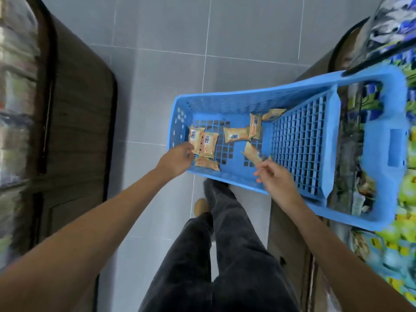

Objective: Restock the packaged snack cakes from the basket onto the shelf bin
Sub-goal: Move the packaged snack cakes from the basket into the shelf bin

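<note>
Basket (292, 95), blue plastic lattice, sits tipped with its far end up against the shelf (405, 199) on the person's right. Seven cakes are visible, all lying on the basket floor at its low, near end: two overlapping at the left wall (203, 141), one at the near edge (206, 163), one mid-floor (236, 135) with another (255, 126) leaning on it, one at the foot of the sloped grid (273, 114), and one tilted near the right hand (253, 154).

Left hand (177, 159): fingers curl toward the left-wall pair, touching or nearly so. Blur means I can't tell if it has a pinch.

Right hand (273, 176): thumb and fingers loosely bent just below the tilted cake, holding nothing that I can see.

Handling, as a judgement: the packs look light, in slick film wrap with a soft cake inside, so squeezing would crush them. Best hold is across the flat faces, or by the crimped end seam. Several would fit one hand, but a loose stack may slide apart. Corners could also snag in the lattice holes when scooping.

Shelf bin isn't clearly identifiable; the shelf stock is blurred.
</note>
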